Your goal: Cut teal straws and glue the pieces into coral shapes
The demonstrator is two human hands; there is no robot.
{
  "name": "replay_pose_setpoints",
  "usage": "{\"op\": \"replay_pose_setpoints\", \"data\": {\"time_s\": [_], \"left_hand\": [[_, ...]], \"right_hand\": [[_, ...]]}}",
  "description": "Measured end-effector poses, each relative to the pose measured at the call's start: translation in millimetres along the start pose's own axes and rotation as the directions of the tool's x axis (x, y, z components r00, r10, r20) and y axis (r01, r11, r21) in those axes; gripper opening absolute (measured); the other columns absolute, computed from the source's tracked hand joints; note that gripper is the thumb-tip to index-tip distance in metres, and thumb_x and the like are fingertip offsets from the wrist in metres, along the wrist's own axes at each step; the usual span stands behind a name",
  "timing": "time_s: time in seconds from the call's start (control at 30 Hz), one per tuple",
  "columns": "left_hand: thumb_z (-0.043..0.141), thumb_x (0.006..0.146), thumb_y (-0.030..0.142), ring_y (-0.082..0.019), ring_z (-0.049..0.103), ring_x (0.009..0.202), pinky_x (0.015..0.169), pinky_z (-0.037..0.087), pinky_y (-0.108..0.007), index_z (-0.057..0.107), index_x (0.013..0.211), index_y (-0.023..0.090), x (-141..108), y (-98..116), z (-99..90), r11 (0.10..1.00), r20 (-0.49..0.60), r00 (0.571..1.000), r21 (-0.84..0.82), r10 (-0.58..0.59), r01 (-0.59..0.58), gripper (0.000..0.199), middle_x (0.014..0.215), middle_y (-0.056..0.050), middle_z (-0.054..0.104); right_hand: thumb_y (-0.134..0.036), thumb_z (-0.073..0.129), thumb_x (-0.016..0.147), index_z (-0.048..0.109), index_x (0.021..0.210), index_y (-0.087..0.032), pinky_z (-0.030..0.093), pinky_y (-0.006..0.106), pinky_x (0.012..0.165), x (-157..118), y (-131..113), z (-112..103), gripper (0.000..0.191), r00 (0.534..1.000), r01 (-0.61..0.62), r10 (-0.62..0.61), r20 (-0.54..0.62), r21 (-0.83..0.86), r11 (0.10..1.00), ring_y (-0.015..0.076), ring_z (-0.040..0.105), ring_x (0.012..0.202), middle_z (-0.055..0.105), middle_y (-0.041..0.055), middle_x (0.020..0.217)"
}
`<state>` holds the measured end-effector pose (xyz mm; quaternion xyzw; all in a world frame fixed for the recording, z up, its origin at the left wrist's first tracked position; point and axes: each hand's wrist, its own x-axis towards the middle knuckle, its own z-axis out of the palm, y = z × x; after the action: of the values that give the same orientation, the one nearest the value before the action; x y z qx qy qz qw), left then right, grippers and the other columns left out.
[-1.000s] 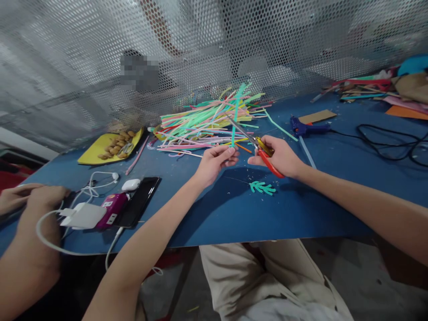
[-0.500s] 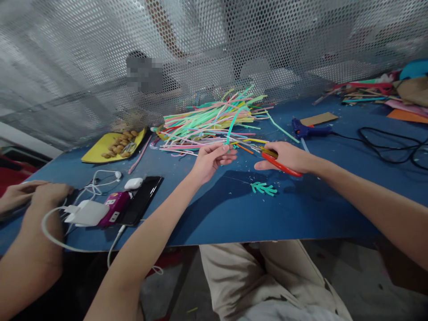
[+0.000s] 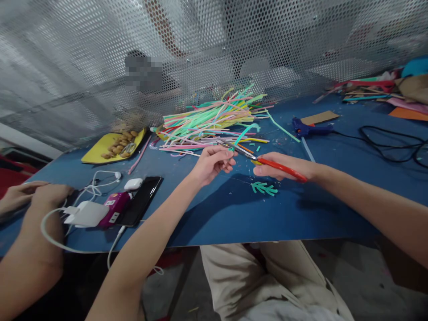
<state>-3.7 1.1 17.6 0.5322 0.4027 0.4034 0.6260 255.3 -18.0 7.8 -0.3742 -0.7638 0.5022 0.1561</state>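
Note:
My left hand [image 3: 216, 164] pinches a teal pipe cleaner [image 3: 246, 132], which curves up and to the right. My right hand [image 3: 284, 166] grips scissors [image 3: 281, 168] with red and yellow handles. Their blades point left and lie across the pipe cleaner just above my left fingertips; how far the blades are apart is hard to tell. Below the hands, a small teal branch of pipe cleaner pieces [image 3: 264, 188] on a thin wire lies on the blue table [image 3: 214, 218]. Short teal snippets [image 3: 258, 148] rest beside the blades.
A heap of coloured pipe cleaners [image 3: 214, 118] lies behind my hands. To the right are a blue glue gun [image 3: 310, 129] and its black cable. On the left are a yellow tray [image 3: 96, 149] of brown nuts, a phone [image 3: 142, 200], chargers and another person's hands [image 3: 50, 194].
The teal pipe cleaner has tipped from nearly upright over to the right. The scissors have moved left across it, turning in my right hand. Loose teal snippets now show on the table.

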Motion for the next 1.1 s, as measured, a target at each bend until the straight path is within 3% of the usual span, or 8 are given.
{"op": "replay_pose_setpoints", "data": {"time_s": [0.43,0.67,0.97,1.1], "left_hand": [[0.085,0.069,0.037,-0.009,0.058,0.046,0.047,0.048,-0.022,0.076,0.076,0.015,-2.3,-4.7,3.7,0.984,-0.062,0.989,0.125,0.133,-0.124,0.024,0.063,-0.003,0.072],[0.084,0.072,0.032,-0.008,0.059,0.046,0.046,0.047,-0.02,0.077,0.076,0.015,-2.9,-4.1,3.2,0.985,-0.05,0.988,0.093,0.147,-0.142,0.019,0.062,-0.002,0.071],[0.086,0.071,0.037,-0.008,0.058,0.044,0.046,0.047,-0.021,0.075,0.074,0.015,-4.0,-3.0,3.8,0.979,-0.032,0.986,0.125,0.166,-0.161,0.024,0.062,-0.002,0.071],[0.086,0.071,0.038,-0.008,0.058,0.045,0.046,0.047,-0.022,0.075,0.075,0.015,-5.1,-3.4,3.8,0.978,-0.022,0.987,0.142,0.158,-0.154,0.025,0.063,-0.002,0.071]], "right_hand": [[-0.067,0.074,0.078,0.048,0.084,-0.022,0.032,0.028,0.057,1.0,-1.7,5.4,0.052,0.997,-0.026,0.023,-0.068,-0.045,0.999,0.0118,0.038,0.063,0.042,-0.0044,0.074],[-0.074,0.062,0.085,0.047,0.081,-0.021,0.032,0.028,0.058,2.0,-4.4,12.7,0.055,0.993,-0.008,-0.004,-0.122,-0.096,0.995,0.0121,0.036,0.064,0.039,-0.0038,0.073],[-0.074,0.056,0.09,0.04,0.084,-0.023,0.034,0.029,0.06,-1.4,-2.9,10.4,0.054,0.996,0.073,-0.08,-0.044,-0.145,0.987,0.0124,0.035,0.065,0.037,-0.0044,0.075],[-0.074,0.054,0.091,0.04,0.081,-0.023,0.036,0.03,0.063,-0.8,-2.3,11.8,0.054,0.993,0.069,-0.089,-0.08,-0.232,0.97,0.013,0.038,0.065,0.041,-0.0039,0.074]]}}
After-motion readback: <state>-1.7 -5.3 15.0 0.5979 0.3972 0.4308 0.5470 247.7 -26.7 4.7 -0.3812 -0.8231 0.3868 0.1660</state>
